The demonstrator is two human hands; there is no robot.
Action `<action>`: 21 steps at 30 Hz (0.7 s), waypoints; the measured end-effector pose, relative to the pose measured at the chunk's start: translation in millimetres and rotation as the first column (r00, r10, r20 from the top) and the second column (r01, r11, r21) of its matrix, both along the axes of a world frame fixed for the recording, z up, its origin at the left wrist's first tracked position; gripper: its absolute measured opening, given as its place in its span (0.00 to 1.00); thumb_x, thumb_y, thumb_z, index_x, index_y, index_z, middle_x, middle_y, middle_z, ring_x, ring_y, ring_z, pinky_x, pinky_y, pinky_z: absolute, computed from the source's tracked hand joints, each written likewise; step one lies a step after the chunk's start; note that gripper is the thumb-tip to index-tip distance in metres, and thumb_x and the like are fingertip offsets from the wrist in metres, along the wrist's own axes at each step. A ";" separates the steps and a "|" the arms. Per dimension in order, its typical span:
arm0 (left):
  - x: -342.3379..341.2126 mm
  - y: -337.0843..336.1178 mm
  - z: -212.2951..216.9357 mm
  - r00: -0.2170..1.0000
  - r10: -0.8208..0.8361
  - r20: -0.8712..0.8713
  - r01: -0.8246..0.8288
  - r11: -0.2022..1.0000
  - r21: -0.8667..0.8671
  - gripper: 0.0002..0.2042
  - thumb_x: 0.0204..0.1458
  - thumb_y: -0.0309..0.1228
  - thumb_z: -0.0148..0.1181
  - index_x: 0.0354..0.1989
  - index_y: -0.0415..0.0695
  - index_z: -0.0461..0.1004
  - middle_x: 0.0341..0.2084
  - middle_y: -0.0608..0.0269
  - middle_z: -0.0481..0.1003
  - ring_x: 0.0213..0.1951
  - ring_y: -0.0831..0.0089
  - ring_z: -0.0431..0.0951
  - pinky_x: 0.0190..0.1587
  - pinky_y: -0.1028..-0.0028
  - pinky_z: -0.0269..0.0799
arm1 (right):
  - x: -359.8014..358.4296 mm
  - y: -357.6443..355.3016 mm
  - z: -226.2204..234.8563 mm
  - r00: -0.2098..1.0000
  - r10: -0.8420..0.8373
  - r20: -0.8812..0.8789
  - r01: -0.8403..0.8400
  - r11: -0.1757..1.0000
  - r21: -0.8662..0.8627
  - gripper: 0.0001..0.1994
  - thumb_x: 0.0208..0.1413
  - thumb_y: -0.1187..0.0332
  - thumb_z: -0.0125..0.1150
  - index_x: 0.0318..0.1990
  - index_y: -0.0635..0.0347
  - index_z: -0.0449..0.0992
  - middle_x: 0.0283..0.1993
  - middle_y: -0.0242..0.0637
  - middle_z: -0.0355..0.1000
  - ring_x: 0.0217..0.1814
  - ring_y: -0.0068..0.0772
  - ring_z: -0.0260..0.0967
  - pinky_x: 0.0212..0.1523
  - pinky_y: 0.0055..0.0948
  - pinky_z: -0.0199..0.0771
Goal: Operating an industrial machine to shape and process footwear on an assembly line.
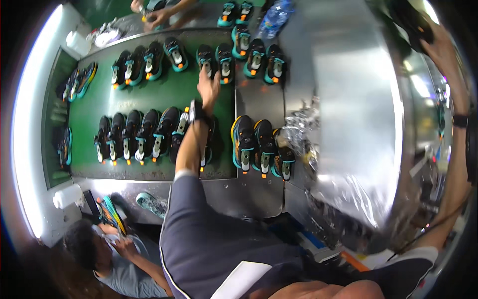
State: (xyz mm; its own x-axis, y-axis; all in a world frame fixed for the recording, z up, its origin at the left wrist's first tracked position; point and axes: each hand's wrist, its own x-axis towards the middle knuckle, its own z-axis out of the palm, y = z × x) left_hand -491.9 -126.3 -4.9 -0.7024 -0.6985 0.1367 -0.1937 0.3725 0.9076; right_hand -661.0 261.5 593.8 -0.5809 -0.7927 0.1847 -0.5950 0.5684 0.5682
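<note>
My left hand (208, 88) reaches over the green belt to the near end of a black shoe (204, 56) with teal and orange trim. Its fingers are stretched out and partly apart, at the shoe's grey tongue. A similar shoe (224, 60) stands just right of it. Up at the far right, my right hand (440, 47) is closed on a black shoe (409, 21), dark and partly cut off by the picture's rim. Below my left wrist, a row of black shoes (148, 130) runs across the belt, some hidden by my forearm.
More shoes (152, 59) line the far side, and three (264, 144) stand on the metal strip beside crumpled clear plastic (301, 129). A large metal housing (356, 109) rises at right. One co-worker (114, 259) handles a shoe at lower left; another person's hands (158, 17) work at the far edge.
</note>
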 end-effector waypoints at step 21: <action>355.1 458.8 385.1 -0.156 -0.524 -0.838 0.848 -0.505 0.158 0.37 0.53 0.50 0.59 0.63 0.36 0.55 0.51 0.56 0.68 0.52 0.68 0.71 0.53 0.69 0.69 | 645.1 189.8 -77.3 0.906 -0.394 0.155 0.221 0.129 -0.967 0.32 0.37 0.69 0.72 0.55 0.62 0.70 0.46 0.40 0.75 0.44 0.26 0.72 0.46 0.30 0.71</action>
State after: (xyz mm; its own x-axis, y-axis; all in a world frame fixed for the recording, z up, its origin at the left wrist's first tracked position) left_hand -136.8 332.5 380.1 -0.5523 0.6269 0.5495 -0.1129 -0.7094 0.6957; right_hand -15.9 451.3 516.5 -0.6350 0.2947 0.7141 -0.2083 0.8248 -0.5256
